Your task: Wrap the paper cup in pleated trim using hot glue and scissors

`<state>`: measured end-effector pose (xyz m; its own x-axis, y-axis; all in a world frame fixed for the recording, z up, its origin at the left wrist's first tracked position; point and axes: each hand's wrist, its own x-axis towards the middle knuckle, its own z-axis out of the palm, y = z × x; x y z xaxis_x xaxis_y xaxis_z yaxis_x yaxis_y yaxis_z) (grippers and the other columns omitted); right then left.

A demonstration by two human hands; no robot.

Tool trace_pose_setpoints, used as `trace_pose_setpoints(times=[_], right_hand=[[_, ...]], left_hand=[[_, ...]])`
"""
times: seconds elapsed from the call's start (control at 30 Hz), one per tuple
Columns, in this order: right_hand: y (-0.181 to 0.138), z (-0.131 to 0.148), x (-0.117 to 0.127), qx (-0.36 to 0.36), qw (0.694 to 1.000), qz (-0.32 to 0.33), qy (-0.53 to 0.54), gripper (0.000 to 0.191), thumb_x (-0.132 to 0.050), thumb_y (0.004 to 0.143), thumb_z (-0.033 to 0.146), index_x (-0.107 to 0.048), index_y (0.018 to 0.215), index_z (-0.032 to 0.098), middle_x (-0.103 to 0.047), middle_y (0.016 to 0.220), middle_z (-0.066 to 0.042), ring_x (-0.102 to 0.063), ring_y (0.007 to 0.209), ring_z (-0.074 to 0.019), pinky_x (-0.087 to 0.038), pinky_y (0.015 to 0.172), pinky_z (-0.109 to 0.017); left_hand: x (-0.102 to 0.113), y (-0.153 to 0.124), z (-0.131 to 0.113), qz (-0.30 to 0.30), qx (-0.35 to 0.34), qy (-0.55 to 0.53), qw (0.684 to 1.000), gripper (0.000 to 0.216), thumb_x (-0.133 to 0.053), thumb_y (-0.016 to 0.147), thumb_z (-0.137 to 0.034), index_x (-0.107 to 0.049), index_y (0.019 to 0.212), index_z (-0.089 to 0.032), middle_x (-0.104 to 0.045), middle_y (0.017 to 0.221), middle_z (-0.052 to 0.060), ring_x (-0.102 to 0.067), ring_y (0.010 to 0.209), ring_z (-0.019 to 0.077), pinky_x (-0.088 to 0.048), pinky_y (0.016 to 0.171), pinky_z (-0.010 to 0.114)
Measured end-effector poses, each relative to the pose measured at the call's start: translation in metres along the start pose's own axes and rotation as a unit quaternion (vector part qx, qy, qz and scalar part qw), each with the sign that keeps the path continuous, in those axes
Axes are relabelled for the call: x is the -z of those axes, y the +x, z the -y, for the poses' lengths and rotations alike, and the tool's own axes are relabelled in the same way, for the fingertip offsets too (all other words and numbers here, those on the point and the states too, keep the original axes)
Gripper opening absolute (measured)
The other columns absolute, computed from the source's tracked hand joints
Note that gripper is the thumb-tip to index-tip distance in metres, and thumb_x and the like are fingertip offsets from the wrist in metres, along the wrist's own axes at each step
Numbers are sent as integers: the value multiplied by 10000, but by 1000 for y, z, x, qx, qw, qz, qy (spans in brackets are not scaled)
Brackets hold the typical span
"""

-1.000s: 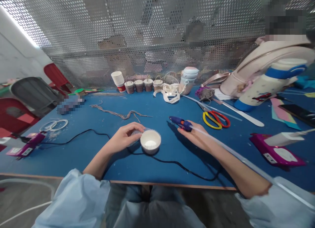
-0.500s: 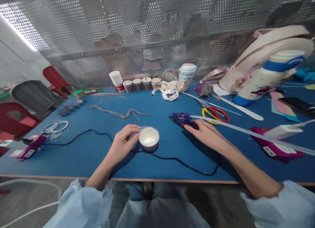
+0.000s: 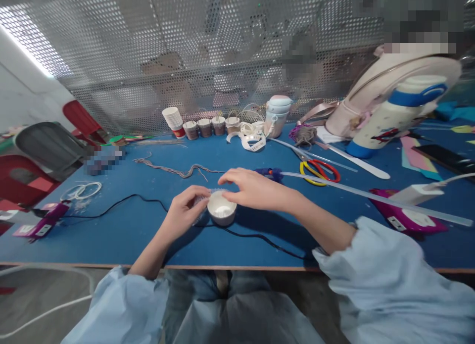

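The left hand (image 3: 184, 209) pinches the rim and side of a small white paper cup (image 3: 221, 209), its grip closed on it so the cup sits steady, mouth up, on the blue tabletop (image 3: 129, 235). The right hand (image 3: 249, 189) arches over the cup's far rim, fingers loosely spread and fingertips touching it, holding nothing. Just beyond lies a blue glue gun (image 3: 270, 172), its black cord (image 3: 122, 201) running under the cup, with scissors (image 3: 319, 169) farther right.

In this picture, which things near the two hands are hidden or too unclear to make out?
- Head view: the fluted paper liner is mostly hidden by the left hand and the white cup.
- The glue gun body is partly covered by the right hand.
- The white patch inside the cup is too small to identify.
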<state>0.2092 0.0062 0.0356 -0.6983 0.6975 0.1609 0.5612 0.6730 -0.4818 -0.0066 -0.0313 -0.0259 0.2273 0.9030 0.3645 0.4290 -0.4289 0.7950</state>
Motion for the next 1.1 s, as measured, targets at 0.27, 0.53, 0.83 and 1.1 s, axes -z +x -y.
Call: trace_pose_setpoints(times=[0.27,0.53,0.83,1.1], right_hand=[[41,-10,-15,63,993,99,8,194,-558,783,113,-687,924,145,-717,917,-50,-609,793,-156,-390,655,-221],[30,-4,-11,6,996,84,-34,203,-511,782,66,-684,848,149,-703,836,-61,-586,735,-158,-341,613,-230],[27,1,-11,-17,993,87,-74,226,-495,786,76,-685,874,162,-713,902,-82,-610,785,-181,-316,601,-250],[25,0,-9,-6,990,109,-86,218,-526,770,151,-686,914,187,-709,962,-76,-619,845,-203,-327,601,-254]], left_hand=[[5,-7,-10,7,-29,88,996,125,-559,871,-238,-662,922,-189,-634,898,41,-590,842,158,-442,756,272],[3,-7,-16,8,-13,102,995,170,-580,807,-189,-648,962,-180,-639,921,38,-587,846,159,-441,752,264],[-7,-8,-15,-36,30,89,995,133,-551,839,-217,-656,899,-161,-626,855,32,-562,758,133,-428,685,244],[-13,-12,-14,-66,58,79,993,130,-566,825,-231,-658,885,-161,-620,819,18,-530,706,119,-405,647,236]])
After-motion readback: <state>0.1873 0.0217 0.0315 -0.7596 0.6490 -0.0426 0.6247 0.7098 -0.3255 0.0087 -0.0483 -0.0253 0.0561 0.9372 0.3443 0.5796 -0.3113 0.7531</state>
